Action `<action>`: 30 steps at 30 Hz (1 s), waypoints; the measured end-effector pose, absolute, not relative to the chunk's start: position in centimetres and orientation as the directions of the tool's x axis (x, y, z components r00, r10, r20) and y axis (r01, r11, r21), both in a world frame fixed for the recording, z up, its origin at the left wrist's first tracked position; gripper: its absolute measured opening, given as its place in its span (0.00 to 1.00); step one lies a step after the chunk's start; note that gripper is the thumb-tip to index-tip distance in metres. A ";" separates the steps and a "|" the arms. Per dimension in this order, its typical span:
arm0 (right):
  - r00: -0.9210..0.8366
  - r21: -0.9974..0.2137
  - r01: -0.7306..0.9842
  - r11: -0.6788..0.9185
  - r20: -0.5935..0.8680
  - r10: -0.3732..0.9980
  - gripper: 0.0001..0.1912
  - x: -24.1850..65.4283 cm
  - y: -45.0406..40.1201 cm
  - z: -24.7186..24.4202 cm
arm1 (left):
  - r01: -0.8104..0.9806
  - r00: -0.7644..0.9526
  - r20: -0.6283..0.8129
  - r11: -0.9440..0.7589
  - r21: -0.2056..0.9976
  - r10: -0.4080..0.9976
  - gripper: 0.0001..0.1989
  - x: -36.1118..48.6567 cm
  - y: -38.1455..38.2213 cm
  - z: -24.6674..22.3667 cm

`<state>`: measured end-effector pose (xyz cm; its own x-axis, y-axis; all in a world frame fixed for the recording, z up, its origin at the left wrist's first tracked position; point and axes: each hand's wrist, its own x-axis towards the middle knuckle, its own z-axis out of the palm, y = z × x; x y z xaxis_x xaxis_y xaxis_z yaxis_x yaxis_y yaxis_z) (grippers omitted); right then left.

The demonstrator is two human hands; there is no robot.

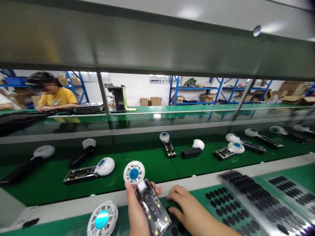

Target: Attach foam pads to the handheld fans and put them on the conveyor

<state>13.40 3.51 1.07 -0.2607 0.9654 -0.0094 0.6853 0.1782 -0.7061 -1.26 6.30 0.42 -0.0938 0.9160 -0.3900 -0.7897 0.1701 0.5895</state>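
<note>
My left hand point(137, 213) is wrapped round the handle of a handheld fan point(153, 207). Its round white grille with a blue centre tilts up, and the see-through handle shows a dark board with small yellow squares. Just right of the handle, my right hand point(183, 205) hovers low over a sheet of black round stickers point(180, 227), with bent fingers and thumb apart and nothing visible between them. Part of that sheet is hidden under the hand and the fan. Another white fan head with a blue centre point(102, 219) lies left of my left hand.
A green conveyor belt point(137, 150) runs across, carrying several fans, such as one with an exposed board point(88, 172). More sticker sheets point(228, 206) lie at right. A metal shelf point(147, 46) hangs overhead. Across the belt sits a person in yellow point(59, 97).
</note>
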 end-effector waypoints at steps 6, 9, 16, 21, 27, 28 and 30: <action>-0.213 -0.731 0.670 0.130 -0.021 0.977 0.11 12.1 3.1 0.3 | -0.828 0.131 -0.393 0.319 0.462 0.910 0.31 -1.2 5.7 0.7; -0.173 -0.775 0.627 0.085 -0.032 0.984 0.09 11.7 2.7 0.1 | -0.821 0.164 -0.422 0.361 0.443 0.892 0.29 -1.3 5.3 1.3; -0.156 -0.880 0.475 -0.011 -0.097 0.983 0.04 13.3 2.9 2.3 | -0.750 0.190 -0.366 0.375 0.545 0.911 0.27 -0.8 4.6 1.7; -0.130 -0.877 0.479 0.040 -0.026 0.991 0.04 14.1 2.3 2.9 | -0.660 0.155 -0.317 0.337 0.672 0.936 0.30 -0.8 5.1 0.7; -0.311 -0.812 0.503 0.295 0.148 0.939 0.06 13.4 1.2 -0.7 | -0.838 0.016 -0.172 0.107 0.535 0.985 0.26 -1.8 4.8 2.4; -0.300 -0.823 0.484 0.297 0.163 0.940 0.06 13.3 1.2 -1.1 | -0.846 0.111 -0.177 0.186 0.499 0.978 0.27 -1.8 4.7 2.6; -0.221 -0.873 0.420 0.250 0.169 0.960 0.05 13.5 1.3 -1.2 | -0.791 0.280 -0.237 0.364 0.492 0.930 0.31 -1.4 4.5 2.5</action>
